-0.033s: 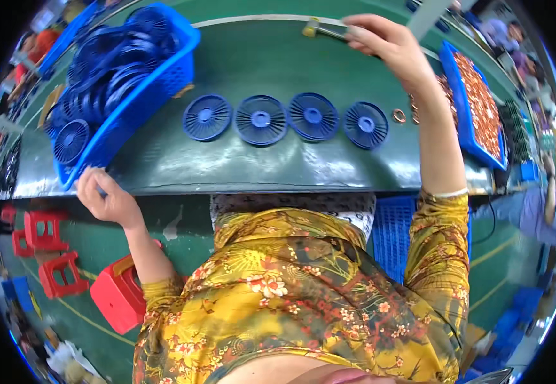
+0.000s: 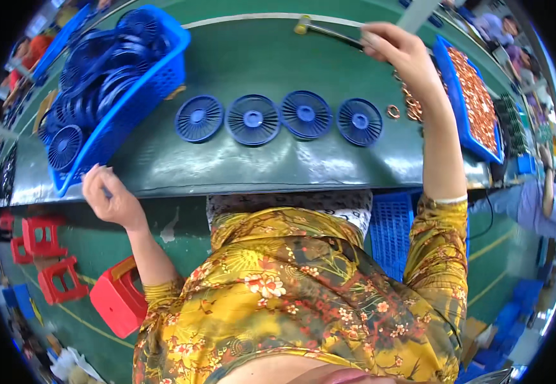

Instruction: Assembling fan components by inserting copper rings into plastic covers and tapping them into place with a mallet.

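My right hand point(image 2: 400, 52) is over the handle end of a small hammer point(image 2: 329, 32) with a yellowish head, which lies at the far side of the green table. Its fingers are bent and loosely apart, covering the end of the handle. My left hand point(image 2: 113, 197) hovers at the table's near edge, beside the blue basket, with curled fingers; a small dark patch shows between them, and I cannot make out what it is. Several round blue fan grilles point(image 2: 252, 120) lie in a row between my hands. Copper-coloured rings point(image 2: 393, 112) lie to their right.
The blue basket point(image 2: 124, 118) at left is heaped with blue grilles. A blue tray point(image 2: 462, 128) at right holds many copper rings. Red stools point(image 2: 117, 301) stand on the floor at left, and a blue crate point(image 2: 390, 230) sits below the table. Other people are at the far edges.
My right hand has moved right along the hammer's handle, while the hammer stays on the table. The whole view has shifted slightly; my left hand is now a little farther right.
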`<state>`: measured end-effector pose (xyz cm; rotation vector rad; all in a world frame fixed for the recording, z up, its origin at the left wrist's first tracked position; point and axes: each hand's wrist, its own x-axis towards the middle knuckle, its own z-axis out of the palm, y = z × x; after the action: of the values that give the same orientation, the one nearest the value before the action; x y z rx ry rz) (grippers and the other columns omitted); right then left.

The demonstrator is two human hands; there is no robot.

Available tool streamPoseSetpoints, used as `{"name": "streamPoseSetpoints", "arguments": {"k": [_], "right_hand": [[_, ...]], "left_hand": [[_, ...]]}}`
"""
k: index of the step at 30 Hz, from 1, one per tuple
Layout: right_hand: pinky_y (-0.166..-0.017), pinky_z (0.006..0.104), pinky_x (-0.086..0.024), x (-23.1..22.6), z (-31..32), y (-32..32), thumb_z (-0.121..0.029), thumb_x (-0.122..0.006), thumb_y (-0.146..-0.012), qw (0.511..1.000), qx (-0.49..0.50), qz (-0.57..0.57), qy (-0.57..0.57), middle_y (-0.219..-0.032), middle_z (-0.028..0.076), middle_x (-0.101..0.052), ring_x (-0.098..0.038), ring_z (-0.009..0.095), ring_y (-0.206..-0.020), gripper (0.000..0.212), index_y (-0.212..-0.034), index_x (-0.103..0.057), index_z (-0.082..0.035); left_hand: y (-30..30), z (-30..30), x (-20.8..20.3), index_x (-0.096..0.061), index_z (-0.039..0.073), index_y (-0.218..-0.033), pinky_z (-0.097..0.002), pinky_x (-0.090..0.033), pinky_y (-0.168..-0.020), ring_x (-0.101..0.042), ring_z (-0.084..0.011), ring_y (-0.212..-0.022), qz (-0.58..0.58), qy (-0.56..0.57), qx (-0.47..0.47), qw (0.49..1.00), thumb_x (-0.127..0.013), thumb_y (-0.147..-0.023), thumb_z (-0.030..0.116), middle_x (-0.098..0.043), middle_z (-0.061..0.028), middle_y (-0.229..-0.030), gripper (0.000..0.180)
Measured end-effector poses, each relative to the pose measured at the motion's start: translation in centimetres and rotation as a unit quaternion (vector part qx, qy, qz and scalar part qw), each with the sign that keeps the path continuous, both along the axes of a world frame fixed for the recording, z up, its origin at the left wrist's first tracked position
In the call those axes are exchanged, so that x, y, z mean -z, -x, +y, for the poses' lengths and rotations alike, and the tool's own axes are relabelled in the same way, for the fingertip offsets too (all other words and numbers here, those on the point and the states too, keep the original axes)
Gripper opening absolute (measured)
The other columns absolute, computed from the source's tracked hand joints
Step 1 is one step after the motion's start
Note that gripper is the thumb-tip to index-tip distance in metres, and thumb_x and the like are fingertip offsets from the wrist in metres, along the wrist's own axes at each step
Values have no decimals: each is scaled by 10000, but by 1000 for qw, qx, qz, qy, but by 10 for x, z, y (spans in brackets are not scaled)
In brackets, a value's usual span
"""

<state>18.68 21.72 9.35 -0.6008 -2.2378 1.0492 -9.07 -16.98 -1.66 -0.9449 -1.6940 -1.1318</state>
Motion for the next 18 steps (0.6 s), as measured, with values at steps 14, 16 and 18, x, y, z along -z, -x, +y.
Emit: {"name": "streamPoseSetpoints", "arguments": {"k": [14,16,18], "right_hand": [[-625,417,-455,98,-33,-96,-235,-631,-851,911,274,-233,-200,-739,108,-613,-601,305,-697,200,-805,-601,-43],[-584,384,-459,97,-34,-95,-223,-640,-854,914,288,-222,-179,-668,91,-610,-596,262,-616,194,-812,-616,-36],[-574,349,-460,99,-41,-94,-212,-650,-853,934,283,-156,-151,-673,86,-614,-590,224,-605,183,-829,-629,-33]], "left_hand": [[-57,108,-2,-507,26,-1279,-441,-258,-1093,-296,-371,-1342,-253,338,154,893,-719,-762,395,-370,-242,-1407,669],[-59,103,-1,-506,53,-1295,-431,-251,-1104,-273,-354,-1366,-252,373,150,880,-732,-754,342,-358,-211,-1434,653],[-55,98,-1,-516,61,-1288,-424,-266,-1099,-292,-348,-1359,-247,371,156,882,-731,-758,313,-376,-206,-1424,625]]}}
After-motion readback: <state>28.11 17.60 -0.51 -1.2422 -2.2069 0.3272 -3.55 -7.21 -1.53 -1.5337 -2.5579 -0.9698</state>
